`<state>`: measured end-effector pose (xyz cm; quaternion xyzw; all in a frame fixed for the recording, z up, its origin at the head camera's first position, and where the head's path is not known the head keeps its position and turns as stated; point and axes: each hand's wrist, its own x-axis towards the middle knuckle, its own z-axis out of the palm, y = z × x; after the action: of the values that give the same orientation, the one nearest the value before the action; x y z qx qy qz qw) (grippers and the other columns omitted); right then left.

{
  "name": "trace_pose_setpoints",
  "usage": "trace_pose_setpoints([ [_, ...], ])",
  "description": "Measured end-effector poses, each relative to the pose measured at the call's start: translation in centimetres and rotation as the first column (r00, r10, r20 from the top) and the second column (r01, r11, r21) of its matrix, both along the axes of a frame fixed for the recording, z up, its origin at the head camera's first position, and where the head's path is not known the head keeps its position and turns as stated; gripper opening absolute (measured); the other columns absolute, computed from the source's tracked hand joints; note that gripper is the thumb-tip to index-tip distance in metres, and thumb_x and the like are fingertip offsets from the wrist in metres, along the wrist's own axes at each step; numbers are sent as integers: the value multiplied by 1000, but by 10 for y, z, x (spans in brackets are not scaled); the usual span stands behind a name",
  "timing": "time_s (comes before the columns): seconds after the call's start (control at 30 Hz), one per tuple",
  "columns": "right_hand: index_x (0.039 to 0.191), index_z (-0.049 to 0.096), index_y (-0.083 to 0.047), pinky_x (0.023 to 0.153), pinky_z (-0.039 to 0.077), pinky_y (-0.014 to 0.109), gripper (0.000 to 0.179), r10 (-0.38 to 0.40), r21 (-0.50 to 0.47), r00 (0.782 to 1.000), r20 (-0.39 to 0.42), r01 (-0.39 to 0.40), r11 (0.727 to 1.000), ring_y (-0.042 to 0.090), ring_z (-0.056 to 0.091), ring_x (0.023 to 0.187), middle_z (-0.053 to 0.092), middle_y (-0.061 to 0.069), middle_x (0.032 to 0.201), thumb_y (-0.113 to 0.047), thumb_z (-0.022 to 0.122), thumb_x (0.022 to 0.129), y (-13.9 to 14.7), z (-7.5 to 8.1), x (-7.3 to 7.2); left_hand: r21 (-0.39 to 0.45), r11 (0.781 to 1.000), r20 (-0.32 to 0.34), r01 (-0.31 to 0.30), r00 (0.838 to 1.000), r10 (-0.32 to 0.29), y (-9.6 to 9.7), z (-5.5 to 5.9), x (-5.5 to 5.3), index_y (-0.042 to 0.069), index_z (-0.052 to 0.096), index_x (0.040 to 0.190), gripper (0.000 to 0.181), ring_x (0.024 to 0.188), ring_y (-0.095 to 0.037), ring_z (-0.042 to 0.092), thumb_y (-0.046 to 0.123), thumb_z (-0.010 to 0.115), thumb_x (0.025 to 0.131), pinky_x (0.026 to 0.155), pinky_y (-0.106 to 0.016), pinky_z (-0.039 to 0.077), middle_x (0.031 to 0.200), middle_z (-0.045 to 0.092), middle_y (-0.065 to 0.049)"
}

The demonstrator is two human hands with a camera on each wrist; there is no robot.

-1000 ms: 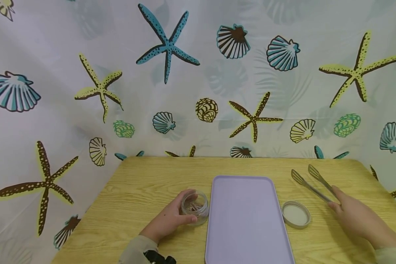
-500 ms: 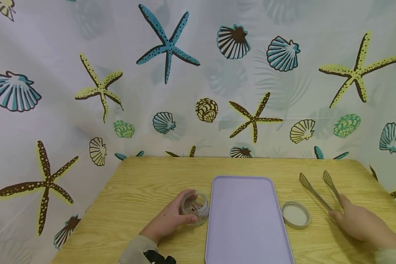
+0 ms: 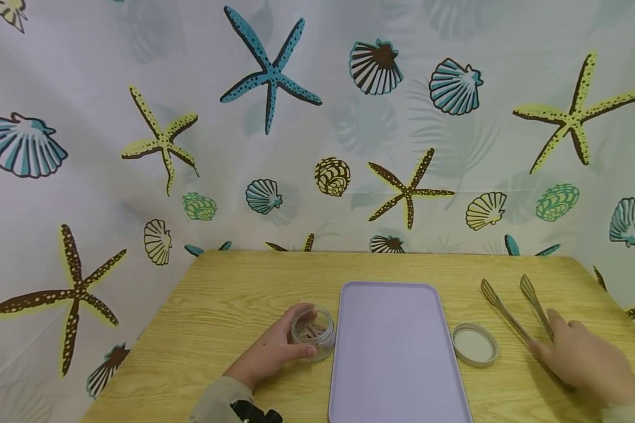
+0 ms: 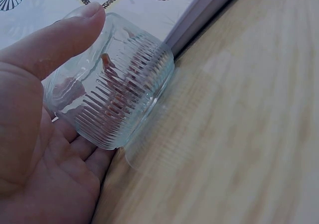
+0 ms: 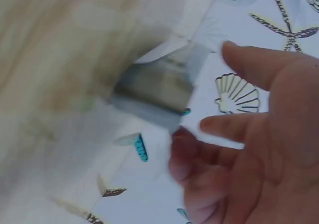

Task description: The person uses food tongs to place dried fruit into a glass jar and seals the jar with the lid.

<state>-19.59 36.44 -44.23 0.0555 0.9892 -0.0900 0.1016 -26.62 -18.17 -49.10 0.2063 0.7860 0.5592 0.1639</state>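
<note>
My left hand [image 3: 270, 351] holds a clear ribbed glass jar [image 4: 124, 84] upright on the table, thumb on one side and fingers on the other. Small brownish pieces [image 3: 311, 332] lie inside; their kind is hard to tell. Metal tongs [image 3: 513, 320] lie on the right side of the table, arms spread, tips pointing away from me. Over their handle end is my right hand [image 3: 587, 358]. In the right wrist view its thumb and index finger stand apart, and the blurred tongs [image 5: 154, 89] appear just beyond the fingertips.
A lilac tray [image 3: 394, 352] lies between the hands, close to the jar. Against its right edge sits a round lid [image 3: 475, 344], inner side up. The wooden table [image 3: 243, 282] ends at a patterned curtain [image 3: 307, 117] behind and at both sides.
The tongs have shifted right and now lie with their arms wider apart. My right hand has loosened from them, its fingers lifting. The left hand and jar have stayed put.
</note>
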Motion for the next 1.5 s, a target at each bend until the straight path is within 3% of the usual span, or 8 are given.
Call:
trace_pose_setpoints([
  [0.2, 151, 31, 10, 75, 49, 65, 97, 121, -79, 986, -114, -131, 988, 54, 58, 106, 47, 44, 128, -67, 52, 96, -17, 12, -1, 4, 1000, -7, 2, 1000, -1, 0, 1, 0, 20, 30, 157, 87, 145, -20, 34, 32, 81, 88, 117, -47, 25, 156, 42, -1],
  [0.33, 153, 33, 7, 75, 52, 55, 91, 202, -178, 969, -143, -226, 958, 33, 63, 94, 59, 24, 112, -59, 60, 96, -31, 13, -1, 1, 1000, -6, 4, 1000, -4, 0, 1, 0, 18, 29, 158, 87, 146, -20, 34, 32, 81, 89, 117, -47, 25, 156, 42, -1],
  [0.47, 154, 34, 6, 78, 51, 51, 92, 243, -252, 958, -149, -275, 928, 25, 59, 92, 58, 13, 107, -54, 68, 93, -43, 8, -2, 9, 1000, -5, 9, 1000, -8, 0, 1, 1, 17, 29, 158, 86, 146, -21, 34, 31, 80, 90, 118, -48, 25, 156, 41, -3],
  [0.63, 152, 34, 7, 84, 51, 56, 99, 266, -292, 951, -156, -301, 908, 30, 60, 99, 59, 19, 113, -50, 79, 85, -52, 1, -5, 18, 1000, 5, 10, 1000, -10, 1, 2, 1, 18, 29, 158, 85, 146, -21, 33, 30, 79, 91, 118, -48, 25, 157, 41, -4],
  [0.87, 153, 33, 6, 83, 52, 54, 109, 286, -345, 956, -65, -291, 892, 37, 61, 107, 53, 28, 125, -46, 89, 75, -57, -3, -10, 16, 1000, 0, 13, 1000, -13, 1, 2, 1, 16, 28, 158, 85, 146, -22, 33, 29, 79, 91, 118, -49, 24, 157, 40, -4],
  [1.03, 153, 36, 3, 85, 50, 58, 109, 299, -335, 953, -41, -296, 895, 39, 58, 110, 49, 31, 129, -45, 91, 72, -60, -2, -14, 13, 1000, -1, 12, 1000, -11, 1, 3, 2, 17, 28, 158, 85, 146, -22, 33, 30, 79, 91, 118, -49, 24, 157, 40, -4],
  [1.3, 147, 47, -3, 82, 49, 56, 98, 274, -330, 961, -34, -270, 905, 34, 55, 104, 50, 26, 127, -40, 93, 69, -65, -4, -18, 2, 1000, -12, 2, 1000, -2, 0, 1, 1, 19, 30, 157, 85, 146, -21, 34, 32, 80, 90, 118, -48, 24, 156, 42, -2],
  [1.5, 142, 47, 4, 85, 50, 55, 97, 253, -322, 963, -94, -270, 907, 34, 58, 108, 58, 23, 129, -37, 93, 68, -65, -2, -19, -4, 1000, -18, 4, 1000, -4, 0, -2, 1, 20, 29, 157, 85, 145, -20, 34, 32, 80, 90, 117, -46, 25, 156, 42, -1],
])
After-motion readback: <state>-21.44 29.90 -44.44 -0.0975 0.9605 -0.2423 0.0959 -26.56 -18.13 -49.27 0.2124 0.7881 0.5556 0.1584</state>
